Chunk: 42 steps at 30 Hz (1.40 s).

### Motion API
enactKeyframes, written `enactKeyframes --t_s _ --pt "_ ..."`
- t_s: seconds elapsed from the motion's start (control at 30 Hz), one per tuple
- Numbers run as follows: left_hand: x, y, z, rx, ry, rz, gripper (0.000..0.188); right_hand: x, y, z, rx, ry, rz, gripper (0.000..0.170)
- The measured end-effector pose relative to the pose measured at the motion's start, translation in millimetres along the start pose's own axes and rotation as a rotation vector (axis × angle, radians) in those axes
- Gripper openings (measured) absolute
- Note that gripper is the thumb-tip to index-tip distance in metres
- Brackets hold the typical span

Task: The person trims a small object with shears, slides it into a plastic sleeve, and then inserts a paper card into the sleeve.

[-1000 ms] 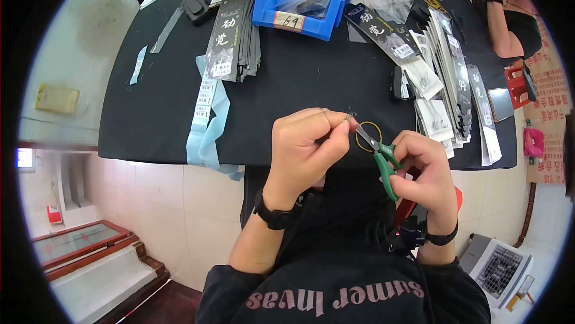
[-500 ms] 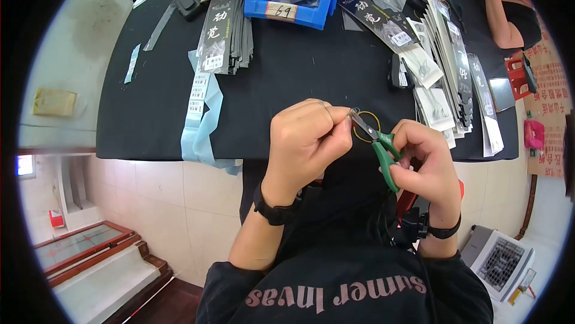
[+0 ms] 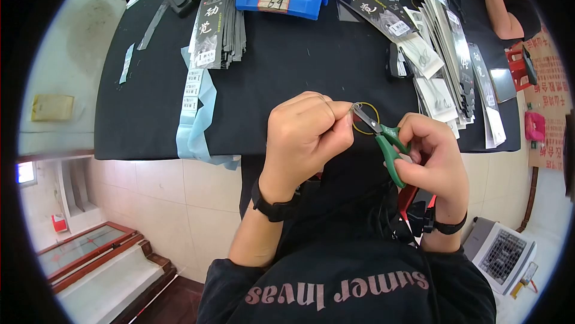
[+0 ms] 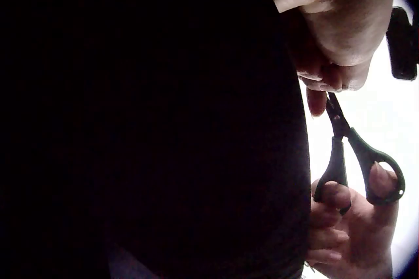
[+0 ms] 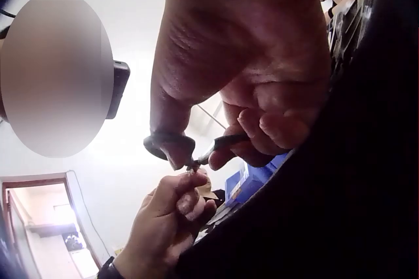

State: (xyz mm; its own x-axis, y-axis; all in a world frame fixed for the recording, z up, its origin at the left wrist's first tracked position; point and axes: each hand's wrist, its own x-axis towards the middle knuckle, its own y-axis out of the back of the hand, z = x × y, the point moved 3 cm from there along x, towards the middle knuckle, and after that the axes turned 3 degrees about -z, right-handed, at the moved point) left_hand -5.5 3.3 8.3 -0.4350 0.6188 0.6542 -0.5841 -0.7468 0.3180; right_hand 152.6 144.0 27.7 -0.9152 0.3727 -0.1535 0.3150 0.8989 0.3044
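My left hand [image 3: 308, 135] is curled, thumb against index finger, pinching a small thin line [image 3: 355, 108] that pokes out at the fingertips. A fine strand also crosses its index finger. My right hand [image 3: 434, 150] holds green-handled scissors [image 3: 389, 147], with thumb and fingers in the two loops. The blades point left and reach right up to the left fingertips. A thin yellow ring [image 3: 378, 114] overlaps the blades in the head view. In the left wrist view the scissors [image 4: 338, 124] show with handles spread; the right wrist view shows their tip at the left hand [image 5: 167, 210].
Black printed packets [image 3: 236, 33] are stacked at the back left, near a pale blue label strip [image 3: 194, 126]. A blue bin [image 3: 305, 6] stands at the back. To the right lie more packets [image 3: 446, 48], cards with hooks [image 3: 437, 99] and a black case [image 3: 395, 60]. Other people sit across the table.
The head view has tilted slightly, so the table things sit higher. The scissors have kept their tip at the left fingertips, and the right hand has shifted slightly right and up in view.
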Motion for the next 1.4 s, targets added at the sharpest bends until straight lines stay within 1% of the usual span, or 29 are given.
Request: enactKeyframes --t_s 0.13,0.2,0.3,0.37,0.53,0.8,1.03,1.1,1.2,1.27,1.4 --pt "-0.4 -0.8 -0.6 0.017 0.001 0.001 0.012 -0.2 0.4 -0.5 0.002 0.037 0.020 0.025" --pt "-0.8 -1.6 -1.9 0.038 -0.035 0.001 0.012 -1.5 0.7 -1.5 0.005 0.040 0.023 0.024" --pt "-0.6 -1.1 -1.2 0.040 -0.033 -0.005 0.012 -3.1 1.6 -0.2 0.006 0.017 0.020 0.024" --pt "-0.4 -1.2 -0.9 0.038 -0.030 -0.006 0.012 -3.2 2.0 -0.5 0.005 0.050 0.018 0.024" --pt "-0.8 -1.5 -0.3 0.040 -0.020 0.002 0.012 -4.6 2.0 -1.6 0.001 0.051 0.024 0.023" --pt "-2.5 -2.2 -2.3 0.068 -0.083 0.027 0.012 -6.1 1.3 -2.3 0.006 0.042 0.028 0.022" --pt "-1.5 -1.2 -0.8 0.061 -0.061 0.021 0.011 -6.2 1.3 -2.8 0.020 0.017 0.035 0.022" --pt "-0.9 -0.9 0.1 0.037 -0.028 0.002 0.011 -6.8 0.2 -3.7 0.025 0.002 0.038 0.022" --pt "-0.5 -0.2 2.0 0.047 0.006 -0.001 0.010 -7.1 -2.4 -7.8 -0.015 -0.040 0.036 0.022" --pt "-0.5 -0.3 3.0 0.065 0.013 0.000 0.009 -7.1 -3.0 -10.4 -0.066 -0.131 0.029 0.022" --pt "0.0 -3.7 1.4 0.090 -0.011 0.036 0.010 -8.6 -4.8 -21.4 -0.045 -0.078 0.056 0.021"
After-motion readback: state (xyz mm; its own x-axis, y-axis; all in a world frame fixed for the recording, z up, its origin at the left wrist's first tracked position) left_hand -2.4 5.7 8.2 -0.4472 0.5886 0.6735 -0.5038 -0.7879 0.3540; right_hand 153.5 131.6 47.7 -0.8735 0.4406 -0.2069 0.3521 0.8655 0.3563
